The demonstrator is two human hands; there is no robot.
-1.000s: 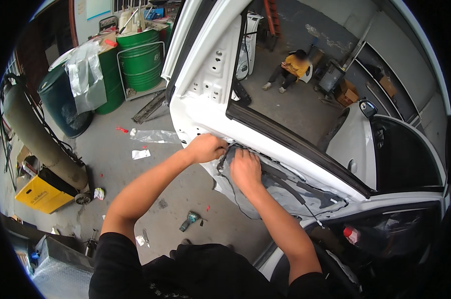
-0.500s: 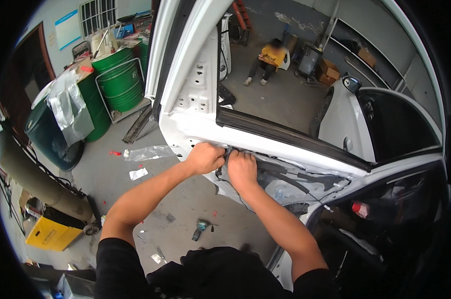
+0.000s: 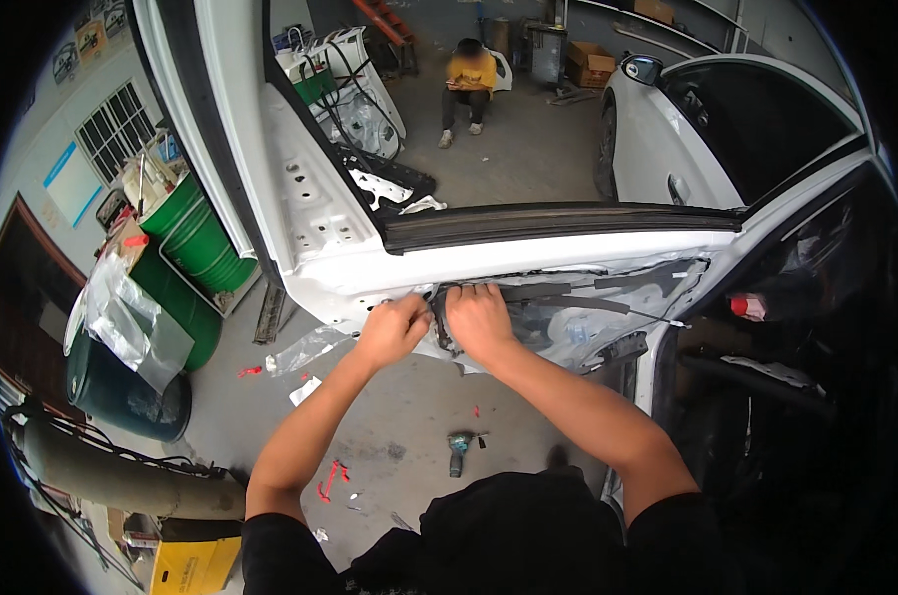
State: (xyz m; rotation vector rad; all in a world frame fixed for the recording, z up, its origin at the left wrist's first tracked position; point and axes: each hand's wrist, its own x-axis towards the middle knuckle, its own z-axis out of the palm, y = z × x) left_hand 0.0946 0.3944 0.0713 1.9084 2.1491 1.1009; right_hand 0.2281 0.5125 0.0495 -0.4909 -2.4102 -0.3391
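A white car door (image 3: 350,265) stands in front of me with its inner trim off and the inner panel bare. My left hand (image 3: 396,325) is closed at the left part of this panel, and its fingertips are hidden. Close beside it, my right hand (image 3: 477,319) has its fingers curled against the panel just below the window ledge; what they grip is hidden. Dark wiring (image 3: 441,322) shows between the hands. Right of them, clear plastic sheeting (image 3: 565,330) covers the panel, with a dark cable (image 3: 578,302) running across it.
A cordless power tool (image 3: 458,453) and red scraps (image 3: 332,480) lie on the floor below. Green drums (image 3: 203,245) stand at left, near a big cylinder (image 3: 122,466) and a yellow box (image 3: 196,565). Beyond the window opening, a person (image 3: 469,84) sits near another white car (image 3: 657,139).
My view has turned, so the door looks more level and the drums sit further left. Both hands stay close together at the same area of the panel, still closed.
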